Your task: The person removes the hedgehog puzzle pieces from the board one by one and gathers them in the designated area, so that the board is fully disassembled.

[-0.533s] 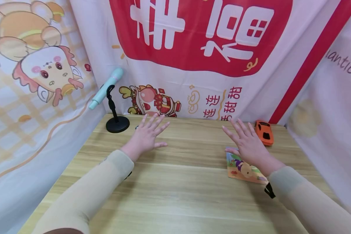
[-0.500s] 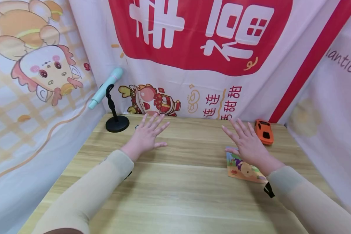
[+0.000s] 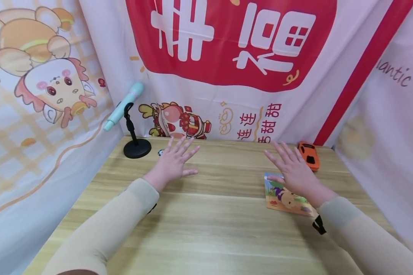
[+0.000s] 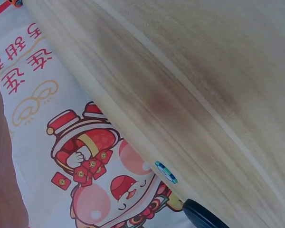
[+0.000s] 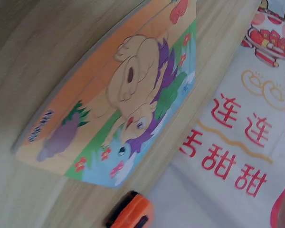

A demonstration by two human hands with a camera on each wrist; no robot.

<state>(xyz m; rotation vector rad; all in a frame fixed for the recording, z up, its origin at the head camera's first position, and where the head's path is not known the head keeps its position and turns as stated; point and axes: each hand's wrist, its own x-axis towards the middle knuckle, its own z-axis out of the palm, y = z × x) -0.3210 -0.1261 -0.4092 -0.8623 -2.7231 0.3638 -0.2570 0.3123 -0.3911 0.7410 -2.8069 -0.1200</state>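
Both hands are held above the wooden table (image 3: 206, 229) with fingers spread and nothing in them. My left hand (image 3: 170, 164) is nearest to a small round blue-and-white object (image 3: 160, 152) by the back edge; its kind is too small to tell in the head view, and the left wrist view shows the round object (image 4: 166, 172) lying flat. Below my right hand (image 3: 296, 172) lies a picture board (image 3: 283, 198) with a purple-haired cartoon animal, partly covered by the hand. That picture board (image 5: 133, 85) shows almost whole in the right wrist view. An orange toy car (image 3: 308, 156) sits just beyond the right fingers.
At the back left stands a black microphone stand (image 3: 137, 148) holding a mint-green microphone (image 3: 124, 106), tilted. Printed cloth hangs behind (image 3: 227, 76) and along both sides of the table. In the left wrist view the stand's base (image 4: 204, 216) shows at the bottom edge.
The head view has shifted slightly, so the background sits a little lower and further left. Both hands stay spread in nearly the same place; no object has been moved.
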